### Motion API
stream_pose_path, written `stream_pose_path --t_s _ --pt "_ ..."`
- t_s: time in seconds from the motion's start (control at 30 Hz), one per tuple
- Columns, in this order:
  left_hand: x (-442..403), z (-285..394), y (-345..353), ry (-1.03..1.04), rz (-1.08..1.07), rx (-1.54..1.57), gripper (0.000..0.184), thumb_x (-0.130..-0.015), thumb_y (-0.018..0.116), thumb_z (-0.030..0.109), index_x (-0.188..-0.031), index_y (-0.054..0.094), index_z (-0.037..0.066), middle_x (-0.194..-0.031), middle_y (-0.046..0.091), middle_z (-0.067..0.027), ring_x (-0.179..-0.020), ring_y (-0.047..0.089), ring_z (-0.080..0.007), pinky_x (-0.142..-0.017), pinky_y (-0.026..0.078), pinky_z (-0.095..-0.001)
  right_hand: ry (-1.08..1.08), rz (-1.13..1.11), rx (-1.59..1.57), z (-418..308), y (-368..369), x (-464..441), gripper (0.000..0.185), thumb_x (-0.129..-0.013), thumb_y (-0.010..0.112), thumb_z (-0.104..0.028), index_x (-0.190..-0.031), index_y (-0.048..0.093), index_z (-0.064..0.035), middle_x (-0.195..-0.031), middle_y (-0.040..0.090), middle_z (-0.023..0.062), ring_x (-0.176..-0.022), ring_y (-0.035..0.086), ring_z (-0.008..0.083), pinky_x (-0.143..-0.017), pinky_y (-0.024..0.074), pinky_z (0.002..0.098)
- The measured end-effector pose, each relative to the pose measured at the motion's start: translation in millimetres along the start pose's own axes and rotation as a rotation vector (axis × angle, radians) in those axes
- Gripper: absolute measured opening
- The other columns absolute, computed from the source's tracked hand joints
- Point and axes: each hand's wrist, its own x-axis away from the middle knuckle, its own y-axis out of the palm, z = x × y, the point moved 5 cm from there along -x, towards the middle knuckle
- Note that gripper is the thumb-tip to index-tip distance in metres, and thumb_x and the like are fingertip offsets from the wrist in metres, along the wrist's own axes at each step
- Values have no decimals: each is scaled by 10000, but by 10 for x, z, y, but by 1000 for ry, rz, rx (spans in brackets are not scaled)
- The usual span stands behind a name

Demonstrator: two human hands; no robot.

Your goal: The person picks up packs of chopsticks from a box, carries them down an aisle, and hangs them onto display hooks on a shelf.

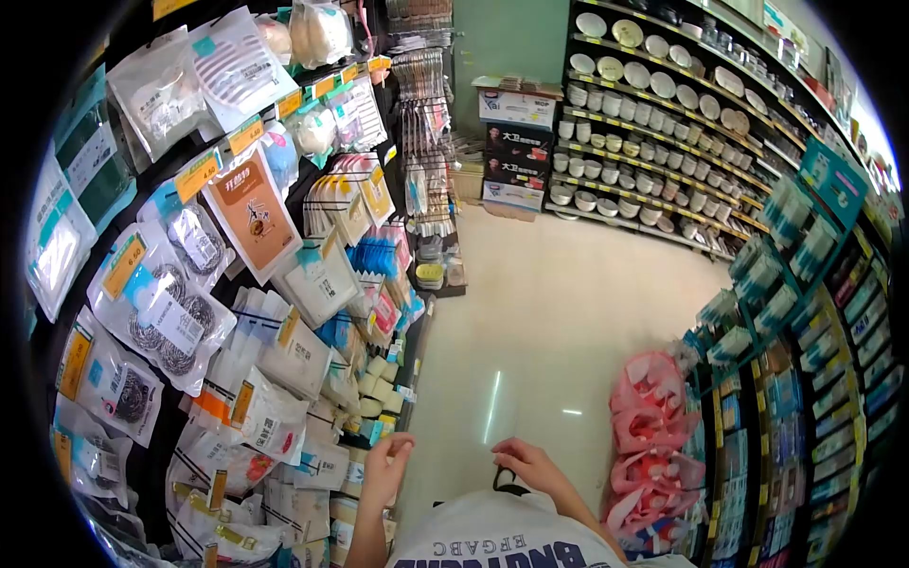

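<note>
Nearest us is the wearer's own pale shirt (502, 523), one, dark lettering upside down from here. Two bare hands just past it, both ours. Left hand (386, 464) is half-curled, loose, not pinching anything we can see; it's nearest the hanging packs (317, 279) on our left, apart from them as far as we can tell. Right hand (526, 464) has bent fingers just beside one black loop (508, 481), which sits between the hand and the shirt; whether the fingers grip it or only pass in front, we can't tell

Progress, our read: no pack shows in either hand, so we mark no handling of stock as done; how much is left can't be judged from here

Counts, quick: one brown pack (251, 210) among the hanging ones; at least two packs of steel scourers (178, 327); at least six pale blocks (381, 390) lower down, near the left hand, some hidden; pink-wrapped bundles (653, 402) on our right, at least two, overlapping, exact number unclear; four cartons (518, 142) stacked at the back wall. One teal rack (835, 180) on the right, its small packs too crowded to count. Far shelves hold rows of plates (636, 74) and bowls (584, 168), too many and too small for us to total
</note>
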Motion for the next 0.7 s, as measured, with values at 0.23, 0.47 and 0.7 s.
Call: stream_pose_path --t_s 0.23,0.47,0.7 --pt "-831 409 594 65 135 25 147 -806 514 71 -925 564 0 -833 609 -66 -769 565 -118 -708 427 -238 -112 31 94 -368 -1215 -665 259 -825 512 -246 -977 530 -38 -814 583 81 -752 549 155 -695 431 272" --pt "-1414 766 1377 136 -7 -79 156 -792 539 95 -917 573 9 -851 601 -91 -795 575 -172 -727 434 -265 -108 107 -159 119 -1987 -923 202 -837 491 -164 -969 532 -16 -826 580 73 -787 552 128 -713 434 252" --pt "-1918 639 1859 78 -239 -145 179 -786 545 133 -933 581 38 -864 588 -95 -790 569 -186 -698 434 -272 -65 218 -357 515 -2228 -1014 174 -843 480 -119 -940 535 14 -801 583 75 -754 543 131 -681 430 243"
